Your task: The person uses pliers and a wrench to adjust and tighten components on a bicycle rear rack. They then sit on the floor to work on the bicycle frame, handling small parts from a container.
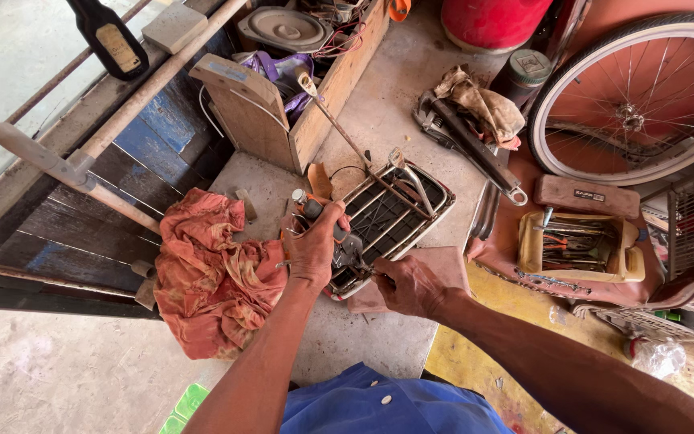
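On the concrete bench (379,104), just right of the orange rag (210,273), the left hand (315,245) closed around a dark-handled tool (312,210) against the metal rack (391,215) while the right hand (411,283) pinched its near edge, where a slip of the tool might have jabbed those fingers.

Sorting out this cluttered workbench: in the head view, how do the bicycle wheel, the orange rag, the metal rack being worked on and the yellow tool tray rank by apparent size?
1. Bicycle wheel, partly cut off
2. Orange rag
3. Metal rack, held by left hand and right hand
4. Yellow tool tray

Rag and wheel are close; the rag lies nearer the camera.
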